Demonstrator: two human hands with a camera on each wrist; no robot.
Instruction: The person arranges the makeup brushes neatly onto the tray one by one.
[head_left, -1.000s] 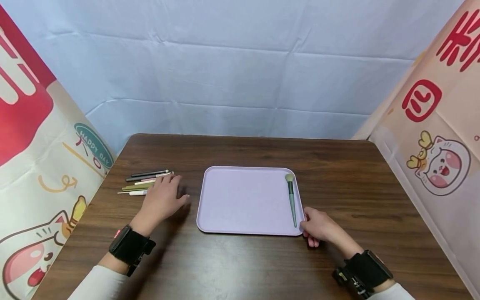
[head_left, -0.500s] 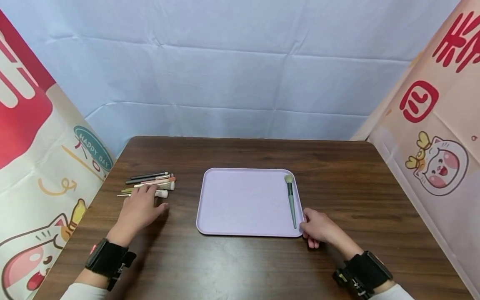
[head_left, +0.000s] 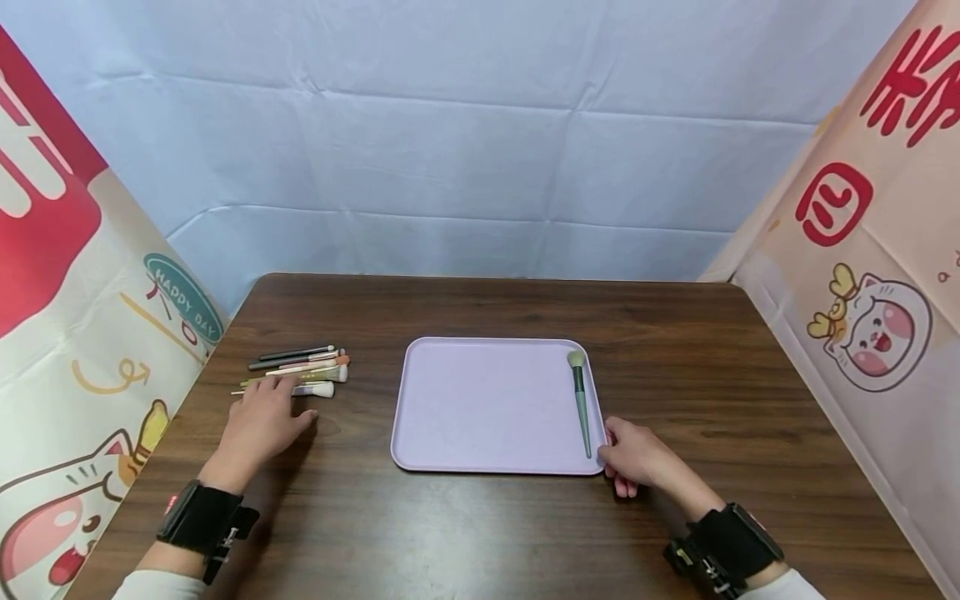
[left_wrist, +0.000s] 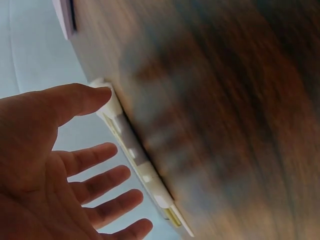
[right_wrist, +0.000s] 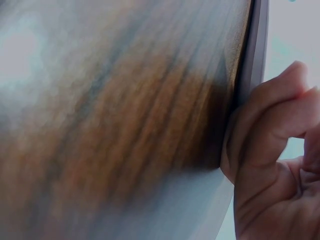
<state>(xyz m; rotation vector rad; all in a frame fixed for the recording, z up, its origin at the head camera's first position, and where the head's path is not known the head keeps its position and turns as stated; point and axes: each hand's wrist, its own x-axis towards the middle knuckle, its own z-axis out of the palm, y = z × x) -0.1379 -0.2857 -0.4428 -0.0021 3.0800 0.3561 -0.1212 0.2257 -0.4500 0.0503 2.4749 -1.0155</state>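
Observation:
Several makeup brushes (head_left: 298, 364) lie side by side at the left of the table, bristles pointing right. My left hand (head_left: 258, 423) is over the handles at the near side of the row, fingers spread and thumb held apart. In the left wrist view a pale-handled brush (left_wrist: 132, 142) lies beyond the fingertips, and nothing is within the left hand (left_wrist: 45, 155). A lilac tray (head_left: 480, 408) lies mid-table, with one green makeup brush (head_left: 581, 404) along its right side. My right hand (head_left: 633, 454) holds the tray's near right corner with bent fingers.
The dark wooden table (head_left: 465, 542) is backed by a pale blue cloth (head_left: 450, 150). Printed cloths flank it, one at the left (head_left: 45, 400) and one at the right (head_left: 862, 433).
My left hand has drawn back leftward and toward me, uncovering the brush heads. The right hand stays at the tray corner, and the tray and green brush have not moved.

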